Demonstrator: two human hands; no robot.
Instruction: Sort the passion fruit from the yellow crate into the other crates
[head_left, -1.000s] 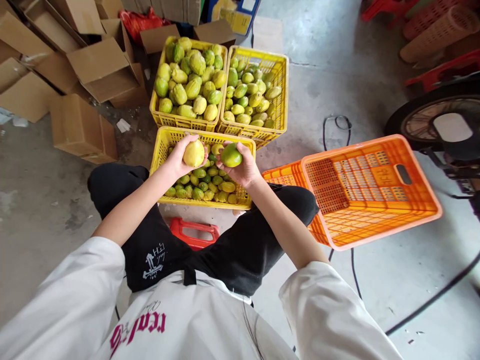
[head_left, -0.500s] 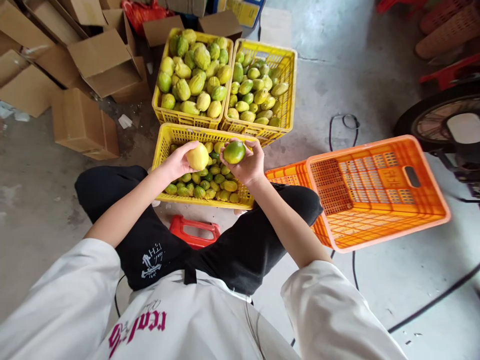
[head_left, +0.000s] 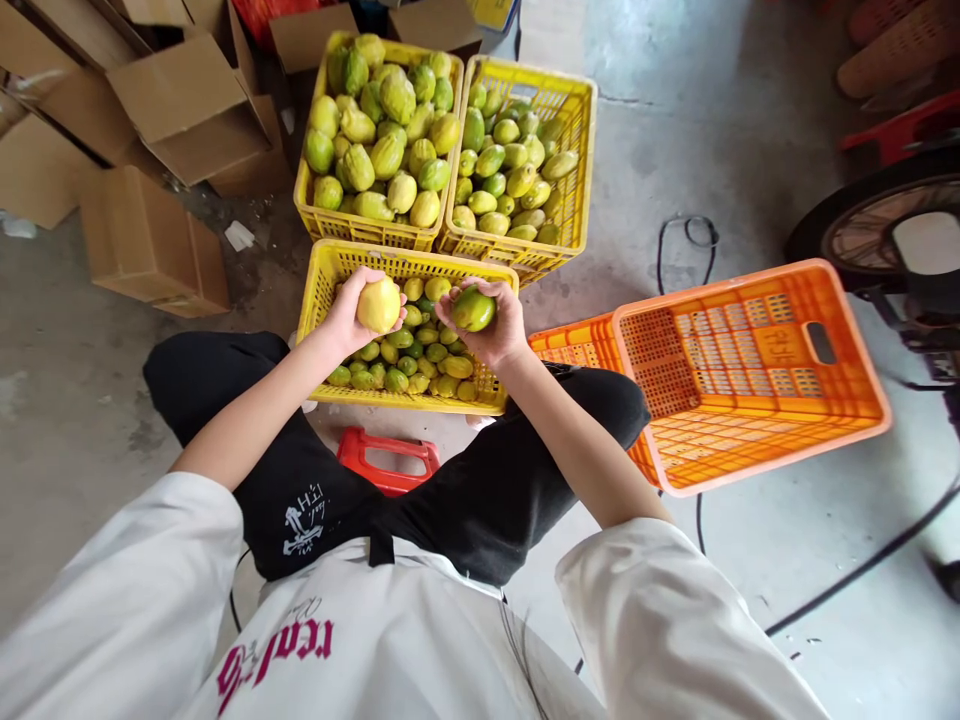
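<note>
My left hand (head_left: 346,318) is closed around a pale yellow lemon (head_left: 379,305), palm turned up. In my right hand (head_left: 504,325) rests a darker green lemon (head_left: 473,309), with the fingers curled about it. Both hands are over the near yellow crate (head_left: 405,402), whose lower part is filled with small green and yellow lemons (head_left: 409,365). Behind it stand two more yellow crates. The back left crate (head_left: 375,232) is heaped with larger, lumpy yellow-green fruit (head_left: 388,155). The back right crate (head_left: 574,250) holds smoother oval ones (head_left: 519,180).
An orange crate (head_left: 765,440) lies tipped at my right knee. A red plastic stool (head_left: 386,465) shows between my legs. Cardboard boxes (head_left: 150,245) pile up at the left. A wheel (head_left: 847,225) and a black cable (head_left: 862,585) are on the right.
My left hand has shifted slightly left and turned, showing more of the yellow lemon. The right hand has tilted the green lemon a little. The view has moved slightly.
</note>
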